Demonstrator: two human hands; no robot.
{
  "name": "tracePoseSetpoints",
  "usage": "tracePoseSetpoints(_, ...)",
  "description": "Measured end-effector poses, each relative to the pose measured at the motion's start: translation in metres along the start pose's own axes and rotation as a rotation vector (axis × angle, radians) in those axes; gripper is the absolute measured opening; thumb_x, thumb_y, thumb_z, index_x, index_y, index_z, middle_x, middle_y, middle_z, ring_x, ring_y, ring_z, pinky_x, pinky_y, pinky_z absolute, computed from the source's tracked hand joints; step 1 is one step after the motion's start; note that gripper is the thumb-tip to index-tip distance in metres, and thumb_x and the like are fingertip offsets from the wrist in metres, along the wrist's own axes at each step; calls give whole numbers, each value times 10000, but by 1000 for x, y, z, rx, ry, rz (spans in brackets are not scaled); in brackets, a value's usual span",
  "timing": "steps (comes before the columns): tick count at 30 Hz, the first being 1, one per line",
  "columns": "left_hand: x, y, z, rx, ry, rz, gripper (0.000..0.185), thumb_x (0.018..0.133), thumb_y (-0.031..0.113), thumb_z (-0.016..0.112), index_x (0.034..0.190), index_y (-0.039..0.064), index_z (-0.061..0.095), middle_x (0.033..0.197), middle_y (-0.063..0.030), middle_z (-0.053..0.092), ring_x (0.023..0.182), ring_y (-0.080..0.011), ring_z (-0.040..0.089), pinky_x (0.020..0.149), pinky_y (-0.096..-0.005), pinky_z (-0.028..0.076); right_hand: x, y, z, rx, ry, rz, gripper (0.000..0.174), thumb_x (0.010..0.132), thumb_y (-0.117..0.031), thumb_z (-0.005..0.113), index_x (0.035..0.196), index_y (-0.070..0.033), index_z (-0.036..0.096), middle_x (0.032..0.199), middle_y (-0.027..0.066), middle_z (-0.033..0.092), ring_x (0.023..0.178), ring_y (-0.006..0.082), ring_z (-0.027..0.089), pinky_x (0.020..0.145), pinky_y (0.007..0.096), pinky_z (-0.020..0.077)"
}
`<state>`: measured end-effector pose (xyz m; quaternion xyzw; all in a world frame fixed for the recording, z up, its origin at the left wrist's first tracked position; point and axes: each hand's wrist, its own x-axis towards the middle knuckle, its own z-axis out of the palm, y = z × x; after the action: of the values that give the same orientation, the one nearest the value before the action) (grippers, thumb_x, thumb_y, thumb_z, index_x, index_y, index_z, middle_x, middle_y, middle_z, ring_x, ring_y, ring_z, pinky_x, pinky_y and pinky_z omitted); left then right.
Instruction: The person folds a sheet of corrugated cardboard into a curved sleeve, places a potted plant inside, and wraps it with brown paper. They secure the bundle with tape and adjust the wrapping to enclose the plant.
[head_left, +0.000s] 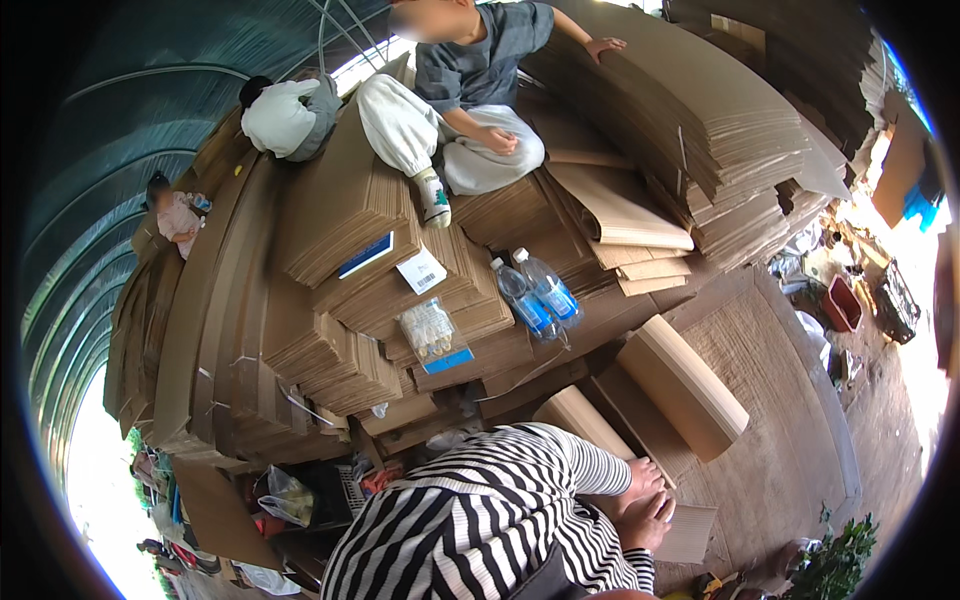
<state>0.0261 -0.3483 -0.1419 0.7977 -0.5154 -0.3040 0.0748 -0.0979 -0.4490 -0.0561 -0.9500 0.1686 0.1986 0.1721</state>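
My left hand (646, 478), beyond a striped sleeve, lies at the near end of a folded brown cardboard piece, beside the corner of a ribbed stack of cardboard (581, 420). Close below it, my right hand (646, 522) has bent fingers at the edge of a small flat cardboard piece (686, 534). The two hands nearly touch. Whether either hand grips the cardboard cannot be made out. A thick block of stacked cardboard (686, 386) stands just beyond them on a large cardboard surface (772, 375).
High cardboard stacks (352, 202) hold two plastic bottles (551, 289) and a clear bag with a blue label (435, 337). A person (480, 82) sits on them; two others (281, 116) (176, 214) are farther left. Leafy plants (836, 562) and a red container (842, 304) are at right.
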Motion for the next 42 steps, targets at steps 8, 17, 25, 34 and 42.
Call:
tracePoseSetpoints(8,14,-16,-11,-135,-40,133,1298,419,727,849,1488,130,419,1403,-183,520,1304,-377,485,1095,-499,351,0,10,27,-75,54,3,889,827,-186,680,1560,-64,191,1623,240,175,1385,470,320,1108,514,388)
tracePoseSetpoints(17,42,-24,-52,-287,-41,119,1155,478,610,895,1408,62,486,1339,-201,588,1254,-345,566,1056,-469,444,20,13,24,-181,-27,-17,1223,648,-384,875,1555,-39,131,1608,197,166,1405,453,309,1091,548,384)
tracePoseSetpoints(25,44,-27,-87,-369,-94,156,1145,486,615,886,1416,76,491,1340,-210,596,1249,-344,579,1060,-450,454,33,10,-2,22,213,-176,1230,567,-579,905,1539,-118,310,1531,216,392,1393,413,396,1133,517,379)
tracePoseSetpoints(34,56,-50,-72,-278,-469,79,1163,506,644,887,1332,-76,496,1285,-264,629,1186,-365,624,1029,-404,485,39,9,-21,1,-105,72,1018,721,-226,825,1557,-220,245,1572,195,265,1216,467,490,980,483,528)
tracePoseSetpoints(42,75,-64,-85,-525,-557,78,1054,577,532,908,1337,-64,484,1257,-266,625,1185,-322,614,1028,-364,469,68,4,-51,-89,-284,59,1145,682,-260,868,1581,-187,162,1572,208,250,1251,454,483,1026,468,505)
